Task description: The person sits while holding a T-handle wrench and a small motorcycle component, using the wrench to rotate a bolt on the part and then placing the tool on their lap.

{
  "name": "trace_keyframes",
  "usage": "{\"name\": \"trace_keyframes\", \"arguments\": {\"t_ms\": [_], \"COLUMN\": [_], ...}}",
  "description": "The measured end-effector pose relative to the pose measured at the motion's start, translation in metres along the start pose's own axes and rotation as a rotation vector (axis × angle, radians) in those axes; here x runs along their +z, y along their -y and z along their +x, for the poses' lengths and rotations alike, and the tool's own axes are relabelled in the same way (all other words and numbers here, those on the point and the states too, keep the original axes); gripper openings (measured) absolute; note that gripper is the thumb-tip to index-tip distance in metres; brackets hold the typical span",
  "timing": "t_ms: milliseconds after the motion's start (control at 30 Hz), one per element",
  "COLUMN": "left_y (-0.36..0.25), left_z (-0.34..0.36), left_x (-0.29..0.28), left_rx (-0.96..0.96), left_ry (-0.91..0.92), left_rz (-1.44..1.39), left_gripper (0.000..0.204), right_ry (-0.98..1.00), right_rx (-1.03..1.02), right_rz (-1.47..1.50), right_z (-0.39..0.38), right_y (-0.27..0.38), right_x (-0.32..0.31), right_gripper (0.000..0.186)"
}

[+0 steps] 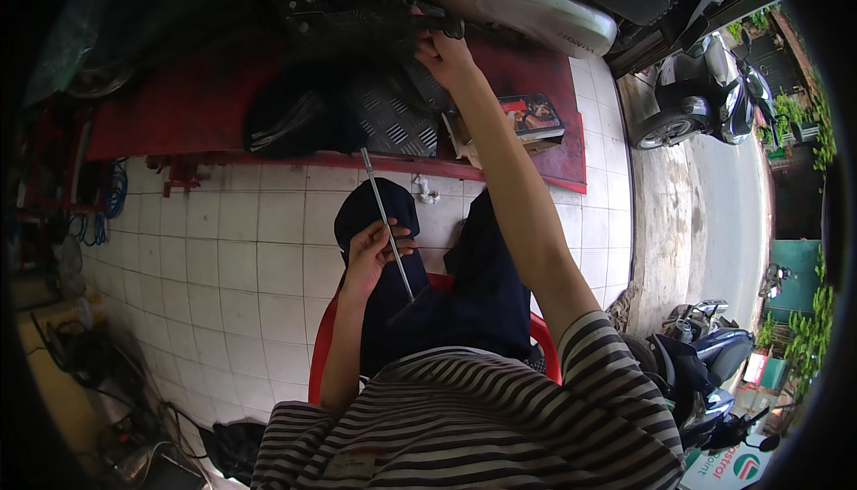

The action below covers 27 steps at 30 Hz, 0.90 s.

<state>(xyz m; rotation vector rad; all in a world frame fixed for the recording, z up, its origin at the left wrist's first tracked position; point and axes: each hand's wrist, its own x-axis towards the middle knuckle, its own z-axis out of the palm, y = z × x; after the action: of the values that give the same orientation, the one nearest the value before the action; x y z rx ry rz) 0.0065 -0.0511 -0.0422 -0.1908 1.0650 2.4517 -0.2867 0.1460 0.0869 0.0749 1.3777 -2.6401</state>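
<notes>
Left hand (373, 253) gripping metal rod (386, 222); right hand (444, 48) closed on, probably, dark scooter part (375, 21) above rod, still mid-job.

The rod (386, 220) in the left hand (370, 253) is bare, smooth metal with a dull silver sheen. Far ahead, the right hand (444, 51) grips a dark, matt part (375, 19) beside a glossy white plastic body panel (527, 8). The ramp plate (393, 120) is black metal with a raised tread pattern. The floor tiles (232, 249) are smooth, pale and slightly shiny. The chair (320, 347) is glossy red plastic; the striped shirt (464, 427) is soft knit cloth.
</notes>
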Motion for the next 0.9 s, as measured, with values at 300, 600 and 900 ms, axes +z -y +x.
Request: {"name": "trace_keyframes", "arguments": {"t_ms": [300, 600, 900], "left_y": [0.005, 0.01, 0.01], "left_z": [0.002, 0.012, 0.007], "left_x": [-0.001, 0.0, 0.006], "left_rx": [0.004, 0.001, 0.023], "left_ry": [-0.012, -0.004, -0.102], "left_rz": [0.032, 0.063, 0.105], "left_gripper": [0.024, 0.025, 0.023], "right_ry": [-0.246, -0.576, -0.023], "right_rx": [0.137, 0.103, -0.016], "right_rz": [-0.567, -0.641, -0.713], "right_z": [-0.191, -0.197, -0.329], "right_y": [-0.044, -0.051, -0.059], "right_x": [-0.089, -0.165, -0.124], "right_gripper": [0.038, 0.045, 0.045]}}
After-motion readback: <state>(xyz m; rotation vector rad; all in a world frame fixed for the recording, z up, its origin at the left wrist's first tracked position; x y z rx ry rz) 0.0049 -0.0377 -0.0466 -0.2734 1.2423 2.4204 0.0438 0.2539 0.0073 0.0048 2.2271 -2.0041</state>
